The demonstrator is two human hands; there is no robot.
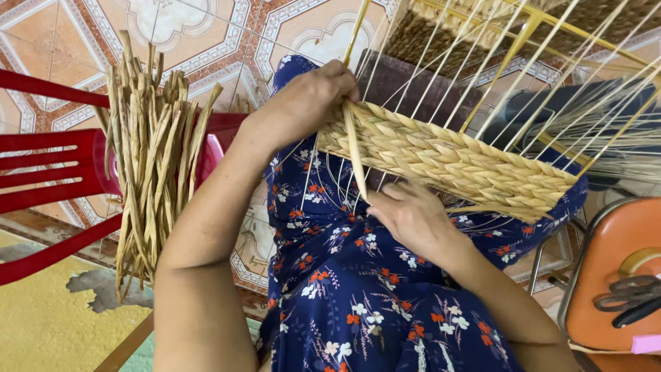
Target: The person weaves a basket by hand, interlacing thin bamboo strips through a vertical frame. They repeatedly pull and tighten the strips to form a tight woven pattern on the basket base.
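Hands gripping dry straw, left hand (306, 103) pinching braided basket rim (441, 155) at centre, right hand (410, 217) closed on flat strand (354, 151), fibre bundle (151, 158) left.

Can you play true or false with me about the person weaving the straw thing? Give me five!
1. The left hand presses on the end of the woven straw band. True.
2. The right hand holds a pair of scissors. False: the scissors lie on the orange seat at the right, and the right hand grips a flat straw strand.
3. A bundle of dried straw strands rests on a red plastic chair. True.
4. The person's lap is covered in plain green cloth. False: the cloth is dark blue with small flowers.
5. The woven band is stretched on a yellow frame. True.
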